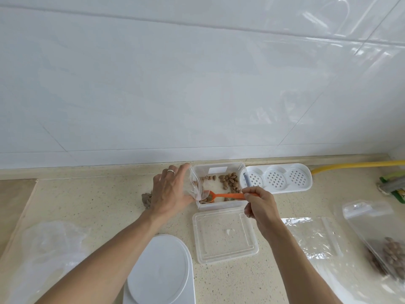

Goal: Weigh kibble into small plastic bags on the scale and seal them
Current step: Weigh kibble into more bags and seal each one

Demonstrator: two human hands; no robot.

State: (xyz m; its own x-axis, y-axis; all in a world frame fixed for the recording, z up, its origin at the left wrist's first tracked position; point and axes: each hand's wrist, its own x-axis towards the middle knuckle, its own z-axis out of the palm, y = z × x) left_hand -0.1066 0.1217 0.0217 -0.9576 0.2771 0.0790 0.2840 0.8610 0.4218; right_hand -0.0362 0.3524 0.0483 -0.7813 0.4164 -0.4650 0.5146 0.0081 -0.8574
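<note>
Left hand (pixel 169 193): holds a small clear zip bag (pixel 197 187) by its side, mouth open toward the right, over the left end of the tub; a ring shows on 1 finger.
Right hand (pixel 259 204): fingers curled round the handle of an orange spoon (pixel 228 195), its bowl at the bag's mouth.
Kibble (pixel 230 179): brown pieces scattered in the clear plastic tub (pixel 219 207), which sits on the surface at the far side by the wall; a few lie in the bag.
Lid (pixel 224 235): clear, flat on the surface just near of the tub.
Scale (pixel 161 270): white, at the near edge between the forearms, nothing on its plate.
Filled bag (pixel 385 244): far right, kibble inside.
Flat bag (pixel 315 235): clear, lying right of the lid.
White tray (pixel 278 178): 3 perforated round wells, touching the tub's right side.
Loose pile (pixel 146 199): kibble just left of the left hand.
</note>
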